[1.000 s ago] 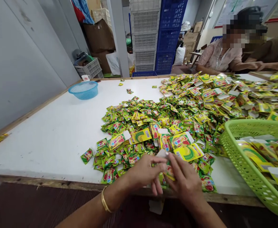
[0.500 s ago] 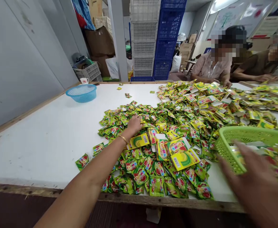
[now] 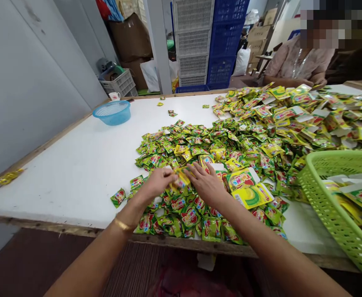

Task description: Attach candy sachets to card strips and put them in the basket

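My left hand [image 3: 158, 182], with a gold bangle at the wrist, is closed on the end of a small yellow carton [image 3: 182, 177], blurred by motion. My right hand [image 3: 206, 185] lies over the carton's other end, fingers stretched out and touching it. Both are above a heap of small green sachets [image 3: 189, 216] with red and yellow print. Just right of my right hand, flat printed cartons [image 3: 243, 179] rest on the sachets, one showing a yellow and green face. A green plastic basket [image 3: 318, 198] holding more cartons stands at the right.
A blue basket [image 3: 113, 117] and a white cup [image 3: 114, 96] sit at the far left. More cartons [image 3: 292, 111] are heaped at the back right, before a seated person [image 3: 295, 62]. Stacked crates [image 3: 195, 45] stand behind the table. A wooden edge [image 3: 85, 232] borders the table's front.
My right hand has moved left from the green basket to the yellow carton. My left hand has drawn nearer and slightly left. The view has shifted, bringing more of the green basket in.
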Demonstrator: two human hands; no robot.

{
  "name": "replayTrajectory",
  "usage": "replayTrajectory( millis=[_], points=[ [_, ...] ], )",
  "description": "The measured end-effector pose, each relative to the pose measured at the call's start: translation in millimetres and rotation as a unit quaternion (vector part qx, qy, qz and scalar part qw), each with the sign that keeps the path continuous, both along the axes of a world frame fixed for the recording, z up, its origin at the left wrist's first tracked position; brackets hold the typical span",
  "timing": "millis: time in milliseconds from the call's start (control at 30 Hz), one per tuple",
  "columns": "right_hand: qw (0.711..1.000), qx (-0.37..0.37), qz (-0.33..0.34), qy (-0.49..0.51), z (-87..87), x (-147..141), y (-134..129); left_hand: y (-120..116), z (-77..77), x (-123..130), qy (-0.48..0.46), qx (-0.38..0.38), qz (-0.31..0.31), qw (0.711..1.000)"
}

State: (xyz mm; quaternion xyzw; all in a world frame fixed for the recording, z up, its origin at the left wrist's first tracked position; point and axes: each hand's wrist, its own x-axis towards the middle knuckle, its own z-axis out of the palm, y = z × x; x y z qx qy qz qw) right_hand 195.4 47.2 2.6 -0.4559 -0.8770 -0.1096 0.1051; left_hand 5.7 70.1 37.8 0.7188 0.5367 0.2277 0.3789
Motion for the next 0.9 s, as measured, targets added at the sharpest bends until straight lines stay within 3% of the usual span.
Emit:
replayTrajectory(
  millis=[67, 133, 233, 300, 433, 533, 600, 633, 733, 800, 900],
  points=[
    [1.0, -0.007, 0.009, -0.013, -1.9, -6, 14, -26, -13.1, -4, 0.048, -0.017, -0.041, 0.998],
    [0.999, -0.011, 0.018, -0.026, -2.0, -11, 23, -42, -25.0, -2, 0.138, 0.03, -0.055, 0.988],
    [0.999, -0.006, 0.012, -0.04, 4.2, -14, 26, -52, -33.7, 5, 0.244, 0.088, -0.063, 0.964],
    [1.0, 0.003, -0.003, -0.03, 10.4, -13, 22, -54, -32.2, 8, 0.261, 0.092, -0.072, 0.958],
    [0.992, -0.025, -0.048, 0.117, 13.2, -3, -4, -53, -22.9, -1, 0.137, 0.093, -0.017, 0.986],
    [0.94, -0.09, -0.094, 0.314, 5.8, 5, -31, -47, -19.1, -14, -0.046, 0.057, 0.061, 0.995],
    [0.865, -0.18, -0.116, 0.453, 1.5, 7, -47, -42, -18.2, -19, -0.166, 0.019, 0.112, 0.98],
    [0.807, -0.241, -0.125, 0.525, 0.3, 7, -53, -39, -17.4, -20, -0.216, 0.005, 0.132, 0.968],
    [0.575, -0.413, -0.138, 0.693, -0.5, 6, -68, -30, -11.5, -15, -0.29, -0.014, 0.137, 0.947],
    [0.449, -0.478, -0.125, 0.744, -0.6, 4, -75, -25, -4.1, -10, -0.275, 0.001, 0.112, 0.955],
    [0.337, -0.538, -0.078, 0.769, -2.4, 2, -81, -22, 6.9, 0, -0.207, 0.044, 0.061, 0.975]
  ],
)
